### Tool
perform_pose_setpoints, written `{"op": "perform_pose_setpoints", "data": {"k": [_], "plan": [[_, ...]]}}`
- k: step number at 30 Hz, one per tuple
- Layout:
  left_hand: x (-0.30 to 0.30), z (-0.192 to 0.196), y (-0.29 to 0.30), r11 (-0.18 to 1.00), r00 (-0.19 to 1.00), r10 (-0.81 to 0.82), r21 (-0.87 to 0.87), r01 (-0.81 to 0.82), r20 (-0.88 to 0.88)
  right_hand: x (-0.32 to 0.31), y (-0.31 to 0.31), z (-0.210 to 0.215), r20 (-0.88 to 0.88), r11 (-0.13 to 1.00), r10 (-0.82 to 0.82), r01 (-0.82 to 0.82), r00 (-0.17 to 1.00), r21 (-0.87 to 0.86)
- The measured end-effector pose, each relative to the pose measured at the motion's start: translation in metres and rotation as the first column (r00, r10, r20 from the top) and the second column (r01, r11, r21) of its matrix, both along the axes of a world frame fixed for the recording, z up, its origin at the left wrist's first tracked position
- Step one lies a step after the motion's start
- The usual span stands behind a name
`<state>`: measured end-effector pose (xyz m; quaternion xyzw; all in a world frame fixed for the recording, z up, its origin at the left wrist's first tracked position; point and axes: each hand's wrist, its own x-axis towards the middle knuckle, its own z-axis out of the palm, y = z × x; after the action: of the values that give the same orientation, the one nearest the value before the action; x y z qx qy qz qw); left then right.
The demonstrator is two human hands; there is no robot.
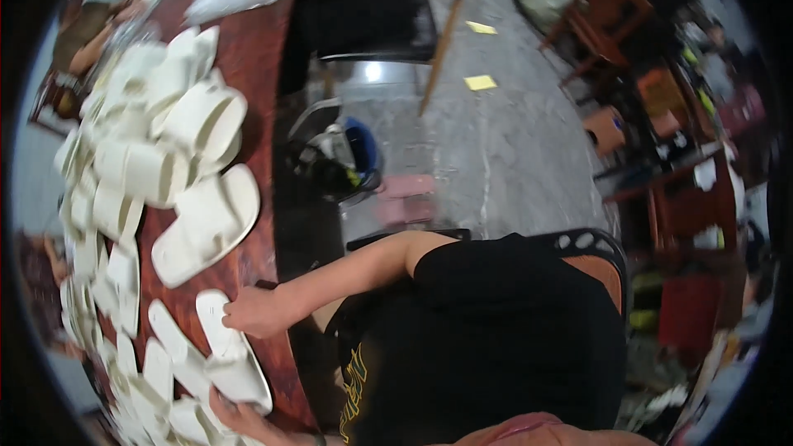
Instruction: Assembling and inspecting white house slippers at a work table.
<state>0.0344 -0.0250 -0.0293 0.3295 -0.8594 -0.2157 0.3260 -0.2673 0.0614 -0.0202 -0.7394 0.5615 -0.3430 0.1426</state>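
Observation:
A white slide slipper [216, 320] lies on the red-brown table with its strap toward me. My right hand [260, 311] is closed over its heel end, fingertips touching the insole beside a small dark mark; whatever they pinch is hidden. My left hand [244, 419], cut by the lower edge, grips the strap end of the same slipper. A second white slipper [178, 347] lies close beside it, touching or nearly so. Farther off, one large slipper [206, 223] rests at the front of a big heap of white slippers [140, 165].
The red-brown table [264, 140] runs along the left. Beyond it stand a dark-seated chair [376, 16] and a blue bin [361, 149]. Pink slippers [406, 187] and yellow paper pieces [480, 83] lie on the grey floor. At the far left, other people's arms [91, 49] show beyond the heap.

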Motion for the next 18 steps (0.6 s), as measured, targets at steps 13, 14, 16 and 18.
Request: {"op": "perform_pose_setpoints", "data": {"k": [13, 14, 16, 18], "plan": [[-0.070, 0.027, 0.095, 0.815, 0.858, 0.513, 0.326, -0.479, -0.022, 0.036, -0.047, 0.005, -0.348, 0.970, 0.200, -0.236, 0.916, -0.064], [-0.065, 0.022, 0.092, 0.820, 0.862, 0.506, 0.330, -0.468, -0.033, 0.043, -0.053, 0.008, -0.356, 0.970, 0.198, -0.235, 0.913, -0.064], [-0.053, 0.011, 0.082, 0.761, 0.840, 0.539, 0.464, -0.453, -0.064, 0.048, -0.068, 0.006, -0.381, 0.972, 0.188, -0.228, 0.905, -0.062], [-0.051, 0.017, 0.079, 0.755, 0.859, 0.504, 0.532, -0.384, -0.095, 0.045, -0.076, -0.001, -0.089, 0.937, 0.349, -0.348, 0.933, 0.026]]}}
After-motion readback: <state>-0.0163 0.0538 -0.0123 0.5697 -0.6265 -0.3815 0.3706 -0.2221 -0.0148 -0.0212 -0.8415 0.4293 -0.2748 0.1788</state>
